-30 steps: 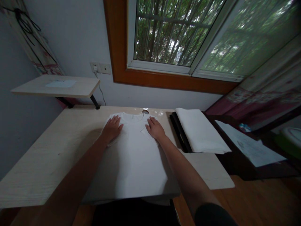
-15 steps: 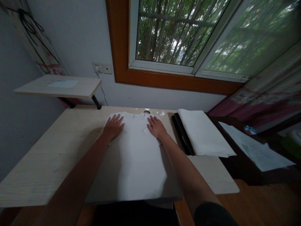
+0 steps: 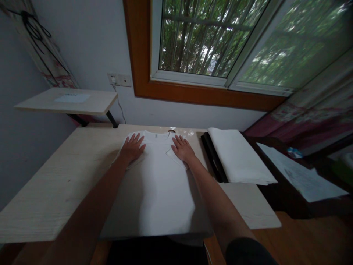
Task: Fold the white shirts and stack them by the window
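Observation:
A white T-shirt (image 3: pixel 162 187) lies spread on the pale wooden table (image 3: pixel 63 184), its neckline toward the wall and its lower end at the table's front edge. My left hand (image 3: pixel 132 148) rests flat on the shirt's left shoulder, fingers spread. On the right shoulder lies my right hand (image 3: pixel 182 148), also flat with its fingers stretched out. Both sleeves are folded in over the body of the shirt, partly under my hands and wrists. Neither hand grips the cloth.
Right of the shirt lies a folded white sheet-like stack (image 3: pixel 239 156) beside a long black item (image 3: pixel 214 158). A raised wooden shelf (image 3: pixel 93 105) with a paper stands back left. Another paper (image 3: pixel 300 173) lies on a dark surface at right. Behind is a window (image 3: pixel 209 44).
Almost nothing differs. Both hands stay flat on the shirt's shoulders, and the view has shifted very slightly.

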`<state>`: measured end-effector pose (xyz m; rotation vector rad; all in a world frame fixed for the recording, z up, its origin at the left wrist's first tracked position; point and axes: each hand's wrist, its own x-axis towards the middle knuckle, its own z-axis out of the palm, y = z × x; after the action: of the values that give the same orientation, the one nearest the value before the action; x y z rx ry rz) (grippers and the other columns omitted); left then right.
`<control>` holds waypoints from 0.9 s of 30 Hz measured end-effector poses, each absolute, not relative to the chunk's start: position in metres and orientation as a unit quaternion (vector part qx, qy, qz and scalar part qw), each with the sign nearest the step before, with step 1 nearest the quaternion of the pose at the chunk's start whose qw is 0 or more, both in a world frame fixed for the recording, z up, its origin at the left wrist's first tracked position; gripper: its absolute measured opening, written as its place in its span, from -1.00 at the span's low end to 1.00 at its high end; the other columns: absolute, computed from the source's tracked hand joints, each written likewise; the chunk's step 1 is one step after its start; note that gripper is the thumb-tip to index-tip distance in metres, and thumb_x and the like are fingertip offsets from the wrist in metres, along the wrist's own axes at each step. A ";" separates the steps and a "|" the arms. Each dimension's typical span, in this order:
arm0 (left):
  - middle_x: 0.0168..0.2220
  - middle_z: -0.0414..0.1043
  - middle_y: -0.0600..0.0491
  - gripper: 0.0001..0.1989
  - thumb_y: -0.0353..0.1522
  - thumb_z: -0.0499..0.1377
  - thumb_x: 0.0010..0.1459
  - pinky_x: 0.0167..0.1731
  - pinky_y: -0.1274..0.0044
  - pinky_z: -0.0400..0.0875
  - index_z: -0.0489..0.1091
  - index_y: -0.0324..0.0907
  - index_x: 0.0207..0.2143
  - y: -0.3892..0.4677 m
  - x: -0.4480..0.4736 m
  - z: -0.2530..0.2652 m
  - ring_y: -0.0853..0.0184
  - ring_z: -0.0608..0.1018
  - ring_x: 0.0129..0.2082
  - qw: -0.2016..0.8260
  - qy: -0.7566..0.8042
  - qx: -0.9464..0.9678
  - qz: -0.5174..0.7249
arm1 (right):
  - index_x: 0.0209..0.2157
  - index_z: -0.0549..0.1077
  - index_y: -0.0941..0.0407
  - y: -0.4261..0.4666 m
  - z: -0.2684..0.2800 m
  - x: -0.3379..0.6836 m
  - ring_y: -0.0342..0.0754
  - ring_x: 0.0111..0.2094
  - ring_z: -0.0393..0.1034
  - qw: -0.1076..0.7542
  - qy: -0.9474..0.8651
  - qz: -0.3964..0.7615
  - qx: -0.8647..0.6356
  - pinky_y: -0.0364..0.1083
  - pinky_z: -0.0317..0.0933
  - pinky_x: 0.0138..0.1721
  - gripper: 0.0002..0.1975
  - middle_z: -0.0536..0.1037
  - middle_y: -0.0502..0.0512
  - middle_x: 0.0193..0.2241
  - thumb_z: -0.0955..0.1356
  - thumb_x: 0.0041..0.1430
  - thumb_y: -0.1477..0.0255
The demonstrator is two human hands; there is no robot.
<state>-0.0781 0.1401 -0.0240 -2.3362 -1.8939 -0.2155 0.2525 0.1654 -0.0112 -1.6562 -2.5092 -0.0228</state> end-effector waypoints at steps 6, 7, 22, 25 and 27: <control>0.50 -0.13 -0.02 -0.33 -0.02 -0.21 0.42 0.41 0.13 -0.18 0.04 -0.10 0.45 0.151 -0.078 -0.027 0.08 -0.02 0.49 0.042 -0.637 -0.767 -0.064 | 0.43 0.12 0.13 0.174 -0.011 0.253 0.17 0.48 -0.16 0.061 -0.832 -0.002 -0.552 0.17 -0.19 0.43 -0.38 -0.02 0.17 0.47 0.07 0.50 0.13; 0.50 -0.14 -0.02 -0.33 -0.02 -0.21 0.42 0.41 0.13 -0.18 0.03 -0.09 0.45 0.154 -0.078 -0.026 0.08 -0.03 0.49 0.035 -0.639 -0.766 -0.061 | 0.43 0.12 0.13 0.176 -0.011 0.254 0.17 0.48 -0.15 0.062 -0.831 -0.002 -0.553 0.18 -0.19 0.43 -0.38 -0.02 0.17 0.47 0.07 0.50 0.13; 0.51 -0.14 -0.02 -0.30 0.02 -0.21 0.40 0.41 0.12 -0.20 0.01 -0.07 0.46 0.171 -0.077 -0.021 0.08 -0.05 0.49 0.017 -0.643 -0.764 -0.056 | 0.45 0.07 0.11 0.199 -0.015 0.256 0.12 0.49 -0.20 0.056 -0.828 0.006 -0.558 0.15 -0.24 0.44 -0.35 -0.06 0.12 0.48 0.03 0.49 0.10; 0.51 -0.14 -0.01 -0.29 0.03 -0.22 0.39 0.41 0.13 -0.20 0.00 -0.07 0.46 0.171 -0.076 -0.021 0.08 -0.05 0.50 0.018 -0.643 -0.763 -0.056 | 0.45 0.07 0.11 0.201 -0.015 0.256 0.12 0.49 -0.20 0.055 -0.828 0.008 -0.558 0.15 -0.24 0.44 -0.35 -0.06 0.13 0.48 0.03 0.49 0.10; 0.51 -0.16 -0.01 -0.29 0.03 -0.22 0.40 0.42 0.13 -0.21 0.00 -0.08 0.46 0.171 -0.076 -0.020 0.08 -0.06 0.50 0.016 -0.645 -0.762 -0.054 | 0.45 0.06 0.11 0.202 -0.014 0.256 0.12 0.49 -0.20 0.052 -0.829 0.012 -0.557 0.14 -0.24 0.44 -0.34 -0.06 0.13 0.48 0.03 0.48 0.10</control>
<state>-0.0756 0.1713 -0.0197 -2.3702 -2.0051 -0.1686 0.2560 0.2020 -0.0142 -1.6952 -2.5196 0.0352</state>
